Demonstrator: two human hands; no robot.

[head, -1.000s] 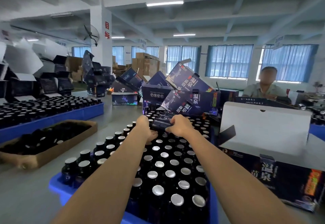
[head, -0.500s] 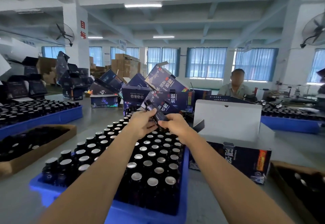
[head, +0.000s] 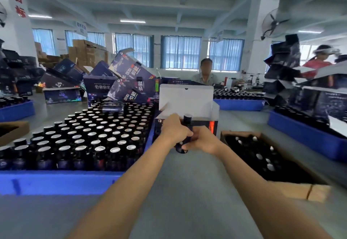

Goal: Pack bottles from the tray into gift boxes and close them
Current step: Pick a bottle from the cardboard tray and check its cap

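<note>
Both bare forearms reach forward, the left from seven o'clock, the right from five o'clock, meeting near centre. The left hand (head: pixel 174 130) lies at ten o'clock of the right hand (head: pixel 203 142), touching it. The fingers of both hands curl round one dark bottle (head: pixel 187 120).

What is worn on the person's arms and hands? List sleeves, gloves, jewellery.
Nothing visible. The left forearm and right forearm are bare to the frame edge, no sleeves. The left hand and right hand wear no gloves; no watch, band or ring shows.

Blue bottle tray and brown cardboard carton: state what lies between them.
Head view: the open gift box stands there; before it the left hand and right hand hold a dark bottle; nearer, bare grey table.
</note>
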